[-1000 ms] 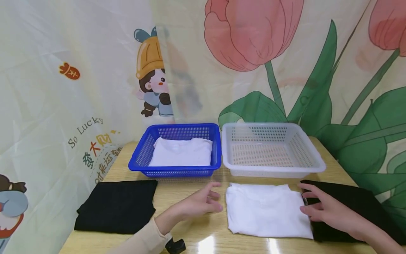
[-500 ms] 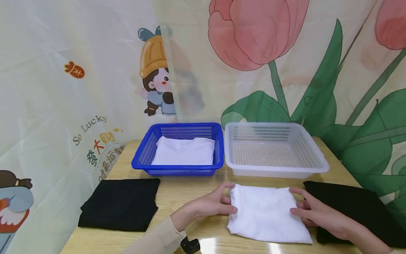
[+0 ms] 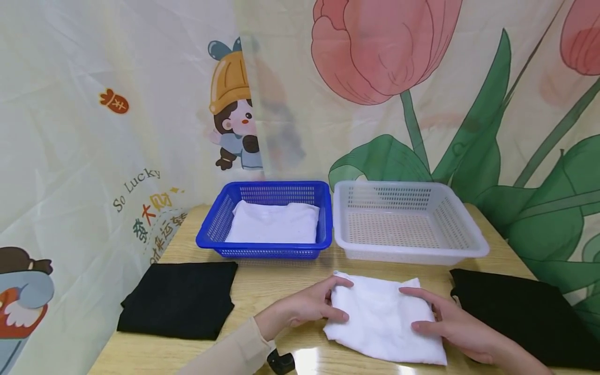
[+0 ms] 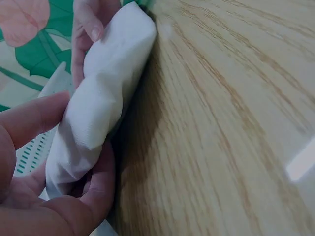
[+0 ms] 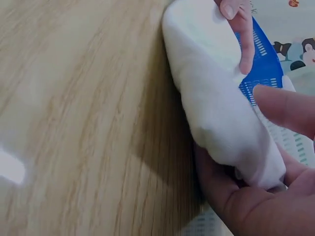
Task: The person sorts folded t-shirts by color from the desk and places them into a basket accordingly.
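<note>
A folded white cloth [image 3: 379,317], perhaps a garment, is held by its two sides in front of the white basket. My left hand [image 3: 311,304] grips its left edge, thumb on top and fingers curled underneath, as the left wrist view shows. On the opposite edge my right hand [image 3: 452,323] has the same hold, with fingers under the cloth [image 5: 221,108] in the right wrist view. The cloth sags a little between the hands, and a shadow lies beside it on the wooden table [image 4: 211,123].
A blue basket [image 3: 264,252] holding another folded white cloth [image 3: 274,224] stands at the back. Beside it is a white basket [image 3: 412,252] with nothing in it. Folded black cloths lie at the left [image 3: 178,299] and right [image 3: 525,315]. A printed curtain [image 3: 290,104] hangs behind.
Both hands have come in from beside the white cloth and taken hold of its edges. The cloth has shifted slightly left and its right edge has drawn inward.
</note>
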`<state>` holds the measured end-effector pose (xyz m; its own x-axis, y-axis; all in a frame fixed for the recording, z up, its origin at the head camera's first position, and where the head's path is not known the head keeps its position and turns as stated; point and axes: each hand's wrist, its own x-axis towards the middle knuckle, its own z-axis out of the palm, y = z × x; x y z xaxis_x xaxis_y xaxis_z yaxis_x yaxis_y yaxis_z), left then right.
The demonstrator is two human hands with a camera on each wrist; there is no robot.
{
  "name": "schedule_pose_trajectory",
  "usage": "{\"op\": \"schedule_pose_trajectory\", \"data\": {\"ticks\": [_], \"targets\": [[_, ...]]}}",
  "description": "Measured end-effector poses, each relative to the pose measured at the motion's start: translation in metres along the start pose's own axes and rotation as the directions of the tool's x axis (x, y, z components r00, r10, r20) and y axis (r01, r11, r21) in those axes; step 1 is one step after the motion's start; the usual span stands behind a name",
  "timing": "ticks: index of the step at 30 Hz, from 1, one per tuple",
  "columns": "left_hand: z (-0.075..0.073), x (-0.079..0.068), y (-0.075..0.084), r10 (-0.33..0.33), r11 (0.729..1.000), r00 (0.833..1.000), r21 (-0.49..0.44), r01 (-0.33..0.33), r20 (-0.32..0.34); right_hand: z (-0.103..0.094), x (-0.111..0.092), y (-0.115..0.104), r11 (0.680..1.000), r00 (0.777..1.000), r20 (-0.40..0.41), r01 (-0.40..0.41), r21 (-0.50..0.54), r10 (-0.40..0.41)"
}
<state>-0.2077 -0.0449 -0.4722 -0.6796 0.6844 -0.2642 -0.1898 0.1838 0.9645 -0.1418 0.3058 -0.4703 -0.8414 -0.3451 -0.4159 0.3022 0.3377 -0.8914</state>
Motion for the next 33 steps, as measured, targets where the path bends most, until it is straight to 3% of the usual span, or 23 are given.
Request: {"op": "schedule_pose_trajectory", "data": {"ticks": [7, 13, 27, 33], "targets": [[-0.005, -0.005, -0.001, 0.010, 0.999, 0.997, 0.035, -0.007, -0.073, 0.013, 0.007, -0.004, 0.993, 0.993, -0.070, 0.088, -0.073, -0.094], [-0.026, -0.021, 0.006, 0.034, 0.999, 0.996, 0.023, -0.032, -0.077, 0.026, 0.013, -0.024, 0.985, 0.984, -0.055, 0.166, -0.047, -0.168], [-0.083, -0.078, 0.047, 0.081, 0.996, 0.990, 0.042, -0.077, -0.119, 0.066, 0.036, -0.091, 0.946, 0.948, -0.018, 0.319, 0.052, -0.319], [-0.102, -0.099, 0.073, 0.111, 0.993, 0.985, 0.054, -0.105, -0.129, 0.075, 0.046, -0.126, 0.906, 0.909, 0.022, 0.413, 0.097, -0.416]]}}
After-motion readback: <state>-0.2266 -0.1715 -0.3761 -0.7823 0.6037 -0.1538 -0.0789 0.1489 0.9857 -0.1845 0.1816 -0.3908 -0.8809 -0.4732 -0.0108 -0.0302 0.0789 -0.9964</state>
